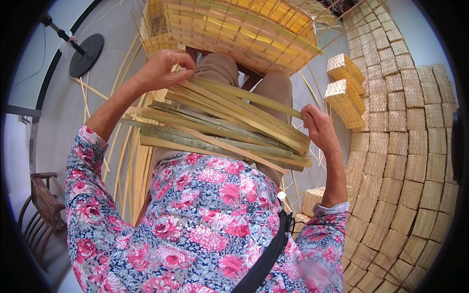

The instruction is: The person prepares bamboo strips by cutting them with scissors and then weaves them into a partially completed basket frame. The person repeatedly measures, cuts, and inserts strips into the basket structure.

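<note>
Across my lap lies a loose pile of flat bamboo strips, some pale yellow and others with dark green skin. One greenish bamboo strip stretches over the far side of the pile, from hand to hand. My left hand is closed, thumb and fingers pinched at its left end. At the other end my right hand is closed round the strip, fingers curled in. Beyond my knees stands a large woven bamboo basket with yellow strips in its open weave.
Small woven boxes are stacked along the right wall, with two more woven boxes standing nearer. Long loose strips lie at my left. A round black stand base and a wooden chair are farther left.
</note>
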A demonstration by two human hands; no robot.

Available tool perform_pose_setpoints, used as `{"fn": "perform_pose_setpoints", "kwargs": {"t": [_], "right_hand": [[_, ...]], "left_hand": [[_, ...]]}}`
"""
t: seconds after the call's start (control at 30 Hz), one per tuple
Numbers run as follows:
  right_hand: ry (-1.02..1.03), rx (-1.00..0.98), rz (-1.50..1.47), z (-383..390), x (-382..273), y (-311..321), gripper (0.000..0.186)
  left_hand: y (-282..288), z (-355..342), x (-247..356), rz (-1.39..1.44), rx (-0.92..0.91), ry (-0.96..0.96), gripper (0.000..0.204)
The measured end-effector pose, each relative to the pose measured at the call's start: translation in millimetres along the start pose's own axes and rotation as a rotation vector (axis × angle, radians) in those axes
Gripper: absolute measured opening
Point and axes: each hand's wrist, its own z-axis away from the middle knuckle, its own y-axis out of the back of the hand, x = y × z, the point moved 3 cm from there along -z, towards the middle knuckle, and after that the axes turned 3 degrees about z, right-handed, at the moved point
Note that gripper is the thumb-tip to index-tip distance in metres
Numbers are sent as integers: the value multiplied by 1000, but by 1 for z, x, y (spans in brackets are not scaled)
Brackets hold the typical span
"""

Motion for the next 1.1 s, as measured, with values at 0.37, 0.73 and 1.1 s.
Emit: {"fn": "perform_pose_setpoints", "kwargs": {"t": [0.37, 0.73, 1.1], "right_hand": [[63, 154, 2, 8, 4, 3, 12], [-69, 97, -132, 9, 29, -12, 18], [-213, -57, -369, -1, 32, 30, 11]], "left_hand": [[-7, -17, -27, -80, -247, 79, 18], [22, -23, -29, 205, -81, 103, 18], [80, -25, -37, 345, -46, 108, 20]]}}
